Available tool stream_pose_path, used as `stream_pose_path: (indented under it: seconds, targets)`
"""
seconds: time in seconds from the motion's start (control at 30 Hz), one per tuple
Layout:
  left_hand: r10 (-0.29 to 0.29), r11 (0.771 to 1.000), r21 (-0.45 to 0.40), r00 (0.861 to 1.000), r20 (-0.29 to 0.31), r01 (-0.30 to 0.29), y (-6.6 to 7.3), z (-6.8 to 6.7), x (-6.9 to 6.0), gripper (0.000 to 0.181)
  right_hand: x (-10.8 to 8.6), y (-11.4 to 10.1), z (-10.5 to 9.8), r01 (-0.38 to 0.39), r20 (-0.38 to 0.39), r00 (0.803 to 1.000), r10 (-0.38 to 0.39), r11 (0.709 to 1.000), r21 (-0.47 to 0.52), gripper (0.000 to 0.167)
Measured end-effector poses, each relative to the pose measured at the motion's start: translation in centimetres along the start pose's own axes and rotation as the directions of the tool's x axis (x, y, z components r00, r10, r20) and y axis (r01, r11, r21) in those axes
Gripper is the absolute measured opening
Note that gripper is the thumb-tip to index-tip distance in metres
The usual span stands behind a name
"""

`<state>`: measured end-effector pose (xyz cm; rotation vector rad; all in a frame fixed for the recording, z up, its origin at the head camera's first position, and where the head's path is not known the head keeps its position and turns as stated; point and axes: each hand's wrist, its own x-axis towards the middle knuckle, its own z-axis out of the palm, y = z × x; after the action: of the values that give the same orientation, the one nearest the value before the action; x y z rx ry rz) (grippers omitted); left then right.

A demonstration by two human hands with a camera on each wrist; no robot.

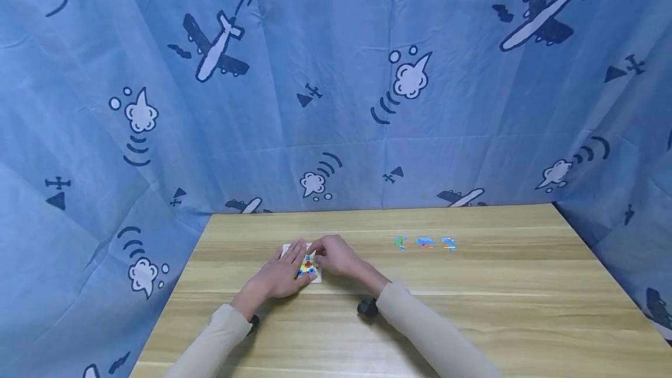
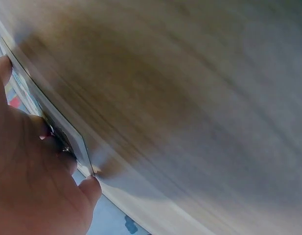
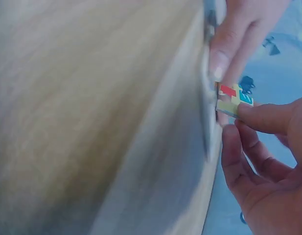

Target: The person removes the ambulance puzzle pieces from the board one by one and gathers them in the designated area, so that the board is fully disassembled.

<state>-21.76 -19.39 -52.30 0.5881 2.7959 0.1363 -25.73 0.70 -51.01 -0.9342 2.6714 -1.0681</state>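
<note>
Head view: on the wooden table (image 1: pixel 472 319), a white-edged puzzle board (image 1: pixel 319 278) with a yellow, red and blue picture lies beneath the two hands. The left hand (image 1: pixel 283 274) spreads across its left part, fingers extended and resting on it, grasping nothing. The right hand (image 1: pixel 336 255) bends over the upper right corner; its fingertips are too small here to read. This view alone shows three loose pieces in a row well to the right: one with green (image 1: pixel 401 242), a middle one (image 1: pixel 426 242) and a right-hand one (image 1: pixel 449 244).

Right wrist view: the detail hidden above appears, a puzzle piece (image 3: pixel 229 100) with red and teal patches, pinched between thumb and forefinger, tilted beside the board.

Left wrist view: the board is seen nearly edge-on, with a left fingertip (image 2: pixel 92 188) touching its corner.
</note>
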Motion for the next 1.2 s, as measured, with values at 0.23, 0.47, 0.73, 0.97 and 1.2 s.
stream_pose_path:
  seconds: [0.23,0.47,0.73,0.97,1.2]
  targets:
    - [-0.015,1.0,-0.018,1.0,0.008,0.015,0.2,-0.2,-0.1,0.088,-1.2,0.0,-2.5,-0.103,-0.06,0.991,0.116,0.977,0.186,0.009]
    - [-0.029,0.999,-0.03,1.0,0.007,0.029,0.1,-0.1,0.0,0.09,-3.2,1.2,-5.2,-0.113,-0.075,0.986,0.147,0.93,0.35,0.011]
    - [-0.018,0.999,-0.031,1.0,0.014,0.018,0.1,-0.1,-0.1,0.088,-6.0,2.8,-8.6,-0.128,-0.114,0.973,0.199,0.885,0.448,0.021]
    - [0.002,0.999,-0.048,1.0,-0.004,-0.002,0.1,0.1,-0.2,0.087,-8.3,4.9,-11.4,-0.151,-0.188,0.953,0.238,0.909,0.388,0.021]
    - [-0.003,1.0,-0.029,1.0,-0.005,0.003,0.0,0.2,-0.1,0.087,-11.4,7.6,-14.3,-0.184,-0.229,0.932,0.28,0.911,0.369,0.023]
